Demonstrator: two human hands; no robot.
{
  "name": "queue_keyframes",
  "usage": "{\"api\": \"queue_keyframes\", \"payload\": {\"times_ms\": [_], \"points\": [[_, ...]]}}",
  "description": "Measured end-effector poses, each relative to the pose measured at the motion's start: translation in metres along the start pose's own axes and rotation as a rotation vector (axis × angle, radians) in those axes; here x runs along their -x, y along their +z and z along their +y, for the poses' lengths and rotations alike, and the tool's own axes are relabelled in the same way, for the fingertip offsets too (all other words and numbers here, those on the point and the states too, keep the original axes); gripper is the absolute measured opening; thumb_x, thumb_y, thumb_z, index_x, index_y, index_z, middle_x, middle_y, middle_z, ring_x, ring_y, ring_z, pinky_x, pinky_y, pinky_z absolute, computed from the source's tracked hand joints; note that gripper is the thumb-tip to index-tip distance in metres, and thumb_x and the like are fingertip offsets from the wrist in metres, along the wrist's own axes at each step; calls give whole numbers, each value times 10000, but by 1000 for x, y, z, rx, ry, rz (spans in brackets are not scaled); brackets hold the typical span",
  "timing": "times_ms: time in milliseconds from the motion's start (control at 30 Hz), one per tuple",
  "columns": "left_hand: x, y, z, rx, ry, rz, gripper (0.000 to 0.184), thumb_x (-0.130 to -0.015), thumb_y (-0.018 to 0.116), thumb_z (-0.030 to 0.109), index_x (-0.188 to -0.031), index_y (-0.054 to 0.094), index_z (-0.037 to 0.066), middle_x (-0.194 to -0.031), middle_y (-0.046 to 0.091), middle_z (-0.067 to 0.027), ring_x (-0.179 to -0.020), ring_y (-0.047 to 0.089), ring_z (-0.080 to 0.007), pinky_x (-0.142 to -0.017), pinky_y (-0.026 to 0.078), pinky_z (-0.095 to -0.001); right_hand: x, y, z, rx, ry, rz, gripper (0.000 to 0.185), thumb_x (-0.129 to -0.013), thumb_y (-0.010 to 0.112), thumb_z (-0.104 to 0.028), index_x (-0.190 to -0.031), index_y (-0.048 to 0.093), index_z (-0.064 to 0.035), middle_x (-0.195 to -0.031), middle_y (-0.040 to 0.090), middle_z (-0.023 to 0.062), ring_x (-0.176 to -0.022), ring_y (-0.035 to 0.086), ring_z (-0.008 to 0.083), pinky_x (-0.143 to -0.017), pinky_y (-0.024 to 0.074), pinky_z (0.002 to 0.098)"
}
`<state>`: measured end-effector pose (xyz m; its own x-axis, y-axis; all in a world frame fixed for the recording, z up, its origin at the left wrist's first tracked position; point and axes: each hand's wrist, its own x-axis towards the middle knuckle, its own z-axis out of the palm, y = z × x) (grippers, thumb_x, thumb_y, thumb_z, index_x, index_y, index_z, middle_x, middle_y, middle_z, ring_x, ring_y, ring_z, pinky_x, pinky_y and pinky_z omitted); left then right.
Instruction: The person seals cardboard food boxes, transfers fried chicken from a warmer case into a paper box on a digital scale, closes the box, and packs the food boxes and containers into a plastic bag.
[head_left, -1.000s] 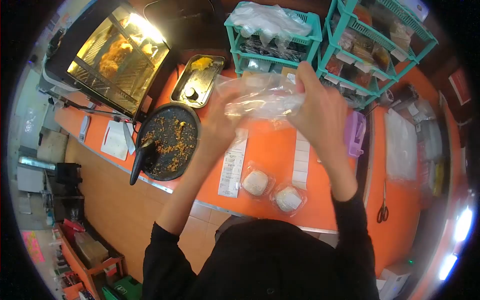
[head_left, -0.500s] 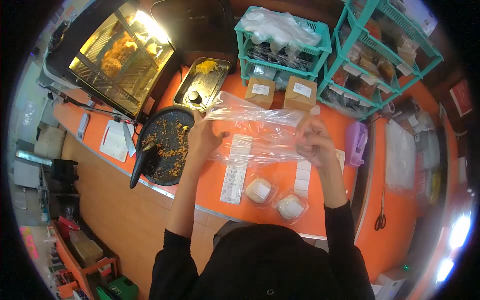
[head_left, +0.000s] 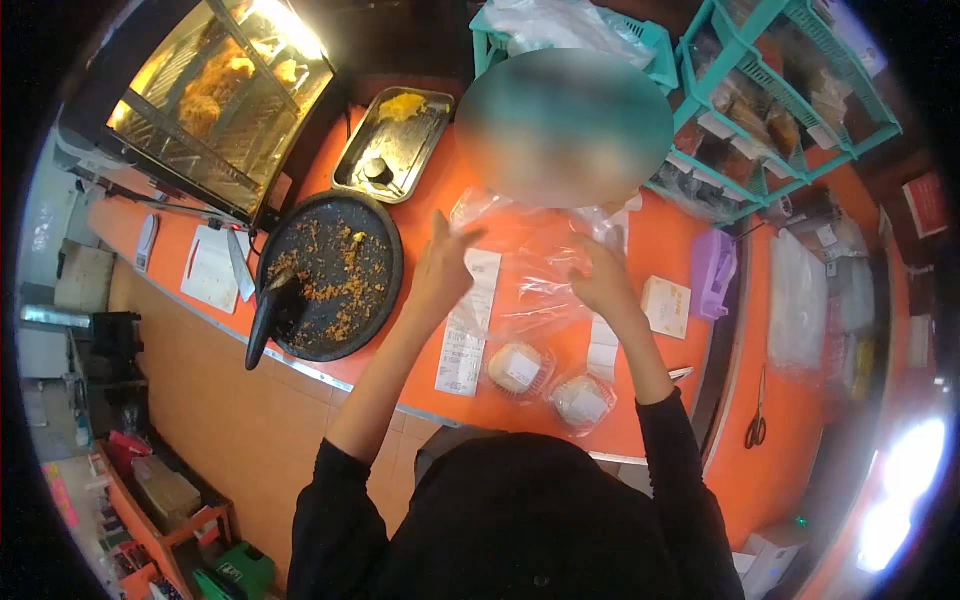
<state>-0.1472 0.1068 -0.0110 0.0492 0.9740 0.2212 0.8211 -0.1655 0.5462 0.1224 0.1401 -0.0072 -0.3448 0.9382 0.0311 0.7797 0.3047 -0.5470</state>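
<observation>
A clear plastic bag lies loosely crumpled over the orange counter between my hands. My left hand is at the bag's left side, fingers spread and apart from the film. At the bag's right side, my right hand has its fingers curled on the film. Under the left hand's side lies a long printed receipt. Closer to me are two clear round tubs with pale contents and white labels, the left tub and the right tub. A blurred oval hides the area beyond the bag.
Left of my hands stands a black stone mortar with orange crumbs and a pestle. Behind it are a metal tray and a lit food warmer. Teal racks, a purple holder and scissors are to the right.
The bag was stretched between both hands and now sags, lower and looser. My left hand has come off its edge and spread its fingers. The camera view has shifted slightly.
</observation>
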Motion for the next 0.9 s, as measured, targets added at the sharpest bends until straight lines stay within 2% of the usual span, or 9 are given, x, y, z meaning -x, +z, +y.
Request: {"api": "queue_keyframes", "payload": {"times_ms": [200,300,400,567,633,733,767,833,900], "points": [[1,33,-37,-33,-180,-68,433,-597,611,-131,-1018,594,-31,-1107,372,-356,-790,579,-496,-712,522,-481,8,4,20,114,301,-97,778,-707,550,54,-1429,287,-69,-1425,347,245,-1304,301,480,-1053,369,452],[5,45,-31,8,-206,-288,672,-608,595,-104,-1256,449,1,-1131,351,-393,-730,583,-500,-681,538,-477,15,26,58,283,92,-58,820,-727,623,-32,-1440,266,-220,-1456,226,294,-1190,448,498,-886,500,516],[16,121,-75,6,-225,-461,730,-626,606,-72,-1316,388,29,-1181,323,-381,-757,586,-500,-691,536,-488,15,74,104,266,589,-394,872,-729,705,-195,-1451,231,-316,-1494,185,267,-1175,456,523,-886,497,529],[18,107,-46,86,-372,-438,751,-569,685,-20,-1286,486,77,-1226,384,-374,-868,593,-506,-795,531,-484,-32,0,60,499,174,-684,660,-747,695,-370,-1355,460,-266,-1387,450,196,-1142,544,437,-946,479,445],[13,97,-42,121,-328,-425,714,-599,668,-23,-1280,497,107,-1270,321,-361,-837,603,-495,-757,538,-486,-82,-84,-18,86,-179,-645,429,-789,658,-350,-1174,626,-162,-1138,634,168,-1064,618,299,-912,485,369],[13,101,-57,169,-236,-432,663,-619,652,-21,-1255,528,122,-1273,316,-351,-820,615,-480,-733,541,-493,-177,-145,-85,-253,-93,0,346,-861,623,-397,-949,648,-64,-785,633,77,-735,570,129,-677,479,315],[13,104,-61,189,-201,-466,659,-613,648,-24,-1246,553,132,-1283,316,-356,-825,618,-475,-738,544,-484,-215,-163,-101,-10,50,207,270,-826,636,-303,-947,683,-67,-922,684,136,-825,655,274,-730,504,342],[12,93,-56,198,-197,-483,651,-606,646,-27,-1230,576,143,-1293,312,-358,-829,620,-474,-740,546,-478,-281,-161,-73,340,-97,537,300,-792,675,-311,-945,681,-53,-912,687,153,-810,661,318,-714,518,384],[16,92,-60,232,-159,-476,631,-591,642,-25,-1195,612,154,-1282,332,-337,-839,623,-461,-746,547,-466,-323,-153,-45,383,50,328,313,-763,700,-316,-939,685,-57,-915,686,154,-818,660,332,-727,521,401]]}}
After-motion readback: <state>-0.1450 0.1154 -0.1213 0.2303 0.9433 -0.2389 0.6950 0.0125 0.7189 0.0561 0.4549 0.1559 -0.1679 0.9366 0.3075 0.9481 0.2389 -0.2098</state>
